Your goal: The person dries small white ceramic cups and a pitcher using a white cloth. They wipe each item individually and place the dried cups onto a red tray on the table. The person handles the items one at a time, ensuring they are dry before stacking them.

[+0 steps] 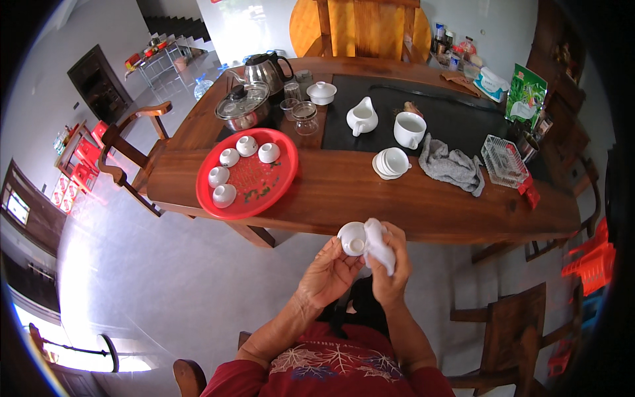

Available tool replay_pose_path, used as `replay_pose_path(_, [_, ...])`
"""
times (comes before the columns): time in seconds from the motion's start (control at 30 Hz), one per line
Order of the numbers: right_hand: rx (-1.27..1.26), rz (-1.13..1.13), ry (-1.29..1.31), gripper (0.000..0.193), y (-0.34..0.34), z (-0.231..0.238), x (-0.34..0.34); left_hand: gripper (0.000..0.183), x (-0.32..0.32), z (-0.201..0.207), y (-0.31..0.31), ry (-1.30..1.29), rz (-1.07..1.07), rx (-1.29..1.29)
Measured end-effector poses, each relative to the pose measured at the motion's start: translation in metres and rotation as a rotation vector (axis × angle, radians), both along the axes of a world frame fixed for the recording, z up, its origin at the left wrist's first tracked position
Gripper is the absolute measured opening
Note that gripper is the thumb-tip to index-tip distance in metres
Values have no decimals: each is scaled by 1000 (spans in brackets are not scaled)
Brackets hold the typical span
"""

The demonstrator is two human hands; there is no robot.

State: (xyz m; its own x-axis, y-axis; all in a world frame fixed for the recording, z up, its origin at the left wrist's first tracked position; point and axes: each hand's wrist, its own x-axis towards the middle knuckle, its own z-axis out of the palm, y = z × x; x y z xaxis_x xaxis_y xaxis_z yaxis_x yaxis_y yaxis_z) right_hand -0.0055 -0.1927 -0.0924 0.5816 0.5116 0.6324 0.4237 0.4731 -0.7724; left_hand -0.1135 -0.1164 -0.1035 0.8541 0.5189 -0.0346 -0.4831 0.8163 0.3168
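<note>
My left hand (325, 272) is closed on a small white teacup (352, 239), tilted so its foot ring shows, just off the table's near edge. A wad of white tissue (379, 250) is gripped in my right hand (397, 263) and pressed against the cup's right side. To the left, a round red tray (210, 192) carries several small white cups, mostly upside down, and wet green tea leaves. Beyond my hands, stacked white cups (391, 163) sit on the wood, with a grey cloth (451, 165) on their right.
On the wooden table (331, 188) stand a lidded steel pot (242, 109), a kettle (266, 73), a glass teapot (305, 119), a white lidded bowl (321, 93), a white pitcher (362, 117), a white mug (409, 129) and a clear plastic box (505, 162). Wooden chairs (506, 334) surround it.
</note>
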Motion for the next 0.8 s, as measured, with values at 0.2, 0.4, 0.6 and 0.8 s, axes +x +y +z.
replay_pose_path(0.2, [-228, 427, 553, 25, -5, 18, 23, 34, -4, -4, 1, 33, -74, 141])
replay_pose_path(0.4, [-202, -61, -755, 34, -3, 32, 3, 28, -4, -10, 1, 115, 15, 228])
replay_pose_path(0.6, [-198, 123, -73, 33, -3, 31, 20, 21, 2, -8, 1, 74, 30, 334])
replay_pose_path(0.8, [-115, -211, -347, 32, -3, -4, 3, 19, 9, 14, -2, 132, 123, 57])
